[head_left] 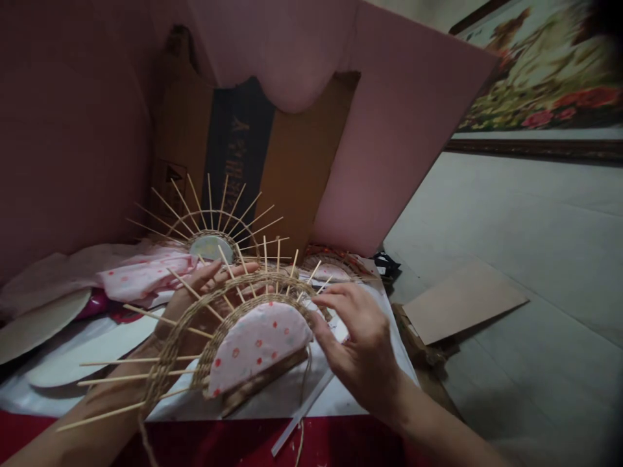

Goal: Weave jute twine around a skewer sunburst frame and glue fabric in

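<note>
A round woven piece [257, 344] with a pink dotted fabric centre and many thin wooden spokes sticking out stands tilted in front of me. My left hand [204, 292] reaches from behind it, fingers spread between the spokes and resting on the woven rim. My right hand [355, 337] touches the rim's right side, fingers bent around the weaving strand there. A loose brown strand [304, 389] hangs down from the piece.
A second spoked woven disc [211, 243] leans against a cardboard box [287, 162] behind. Pink dotted cloth [141, 272] lies at the left, white cut-out shapes [73, 357] below it. A cardboard sheet [462, 301] lies on the tiled floor at the right. A pink board [403, 130] stands behind.
</note>
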Demonstrator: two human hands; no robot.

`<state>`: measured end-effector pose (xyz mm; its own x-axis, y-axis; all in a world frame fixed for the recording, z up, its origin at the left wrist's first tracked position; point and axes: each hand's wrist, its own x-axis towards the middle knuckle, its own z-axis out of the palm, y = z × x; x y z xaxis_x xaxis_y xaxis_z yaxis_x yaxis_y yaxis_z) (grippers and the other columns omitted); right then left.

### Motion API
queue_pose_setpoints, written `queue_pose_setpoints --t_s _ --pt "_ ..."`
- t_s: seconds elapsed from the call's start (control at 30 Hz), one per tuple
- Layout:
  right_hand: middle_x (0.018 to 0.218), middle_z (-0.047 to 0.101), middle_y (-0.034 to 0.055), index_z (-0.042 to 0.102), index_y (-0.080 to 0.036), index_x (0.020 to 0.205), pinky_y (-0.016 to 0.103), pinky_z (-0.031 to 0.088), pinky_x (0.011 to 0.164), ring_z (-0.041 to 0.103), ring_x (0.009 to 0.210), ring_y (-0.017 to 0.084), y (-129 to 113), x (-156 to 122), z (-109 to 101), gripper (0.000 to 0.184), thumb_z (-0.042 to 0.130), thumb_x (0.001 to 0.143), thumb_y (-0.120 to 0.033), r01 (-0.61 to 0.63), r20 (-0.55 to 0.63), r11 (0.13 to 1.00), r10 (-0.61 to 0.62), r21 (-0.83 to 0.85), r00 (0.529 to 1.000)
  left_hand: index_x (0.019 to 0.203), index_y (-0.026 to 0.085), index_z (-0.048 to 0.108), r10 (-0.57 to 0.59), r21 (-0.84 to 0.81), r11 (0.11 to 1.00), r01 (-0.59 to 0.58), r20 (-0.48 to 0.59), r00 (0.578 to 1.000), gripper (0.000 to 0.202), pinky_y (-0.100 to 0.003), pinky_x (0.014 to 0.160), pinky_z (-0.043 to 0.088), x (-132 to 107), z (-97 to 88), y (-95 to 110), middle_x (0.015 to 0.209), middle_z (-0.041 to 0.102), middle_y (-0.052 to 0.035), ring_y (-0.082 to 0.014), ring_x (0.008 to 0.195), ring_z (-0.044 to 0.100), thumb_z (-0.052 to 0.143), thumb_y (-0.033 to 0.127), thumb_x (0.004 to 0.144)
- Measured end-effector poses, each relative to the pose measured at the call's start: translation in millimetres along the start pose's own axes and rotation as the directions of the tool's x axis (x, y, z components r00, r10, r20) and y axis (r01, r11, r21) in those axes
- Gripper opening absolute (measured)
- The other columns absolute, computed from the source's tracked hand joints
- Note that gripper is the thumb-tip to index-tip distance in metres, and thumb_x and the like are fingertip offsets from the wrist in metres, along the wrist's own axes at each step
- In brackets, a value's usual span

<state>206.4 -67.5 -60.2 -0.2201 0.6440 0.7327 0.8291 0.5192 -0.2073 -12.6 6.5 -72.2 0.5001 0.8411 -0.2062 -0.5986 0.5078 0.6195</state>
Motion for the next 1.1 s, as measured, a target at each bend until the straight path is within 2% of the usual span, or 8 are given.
queue_pose_setpoints --t_s 0.13,0.23,0.37,0.57,0.77,1.1 --pt "0.097 0.061 0.0078 0.062 -0.017 0.092 0.038 0.04 0.083 0.052 0.094 0.022 -11 27 27 0.01 0.057 0.084 -0.021 0.049 0.027 0.999 -0.05 0.021 0.998 0.133 0.01 0.043 -0.019 0.012 1.0 0.018 0.07 0.997 0.057 -0.047 0.097 0.039 0 -3.5 -3 0.099 0.072 -0.0144 -0.0293 0.099 0.065 0.047 0.043 0.087" --pt "0.101 0.061 0.0076 0.062 -0.018 0.094 0.038 0.039 0.084 0.05 0.097 0.023 -8 36 35 0.012 0.059 0.082 -0.022 0.054 0.091 0.998 -0.054 -0.007 0.994 0.13 0.01 0.046 -0.036 0.01 0.999 0.035 0.065 0.997 0.053 -0.045 0.095 0.042 -1 -3.7 -3 0.1 0.072 -0.0156 -0.0302 0.1 0.065 0.046 0.042 0.088" --pt "0.102 0.061 0.0072 0.063 -0.018 0.092 0.038 0.037 0.083 0.049 0.097 0.024 -4 38 36 0.012 0.059 0.082 -0.023 0.075 0.145 0.996 -0.068 -0.043 0.987 0.123 0.01 0.053 -0.051 -0.011 0.999 0.052 0.047 0.998 0.047 -0.047 0.094 0.042 -1 -0.8 -4 0.103 0.071 -0.0178 -0.0321 0.102 0.064 0.044 0.04 0.089" --pt "0.098 0.06 0.0071 0.063 -0.018 0.091 0.037 0.035 0.082 0.048 0.095 0.024 -3 40 34 0.012 0.06 0.081 -0.024 0.088 0.146 0.991 -0.073 -0.101 0.987 0.109 0.009 0.062 -0.058 -0.042 0.997 0.06 0.036 0.998 0.042 -0.046 0.097 0.04 -2 3.8 -5 0.102 0.071 -0.0184 -0.0316 0.1 0.064 0.047 0.041 0.087" --pt "0.097 0.061 0.0068 0.064 -0.018 0.089 0.038 0.034 0.082 0.049 0.094 0.023 -3 39 32 0.011 0.056 0.085 -0.025 0.116 0.144 0.987 -0.099 -0.114 0.985 0.107 0.009 0.064 -0.058 -0.019 0.998 0.059 0.03 0.998 0.042 -0.045 0.094 0.042 -3 2.1 -5 0.096 0.072 -0.0177 -0.0316 0.098 0.065 0.05 0.042 0.085" --pt "0.094 0.064 0.0061 0.066 -0.018 0.088 0.038 0.033 0.08 0.05 0.092 0.022 -6 36 33 0.014 0.053 0.087 -0.024 0.127 0.095 0.985 -0.117 -0.112 0.989 0.103 0.01 0.068 -0.07 -0.026 0.997 0.073 0.101 0.992 0.04 -0.042 0.093 0.043 -3 -1.3 -7 0.097 0.072 -0.0163 -0.0303 0.098 0.065 0.052 0.042 0.084"
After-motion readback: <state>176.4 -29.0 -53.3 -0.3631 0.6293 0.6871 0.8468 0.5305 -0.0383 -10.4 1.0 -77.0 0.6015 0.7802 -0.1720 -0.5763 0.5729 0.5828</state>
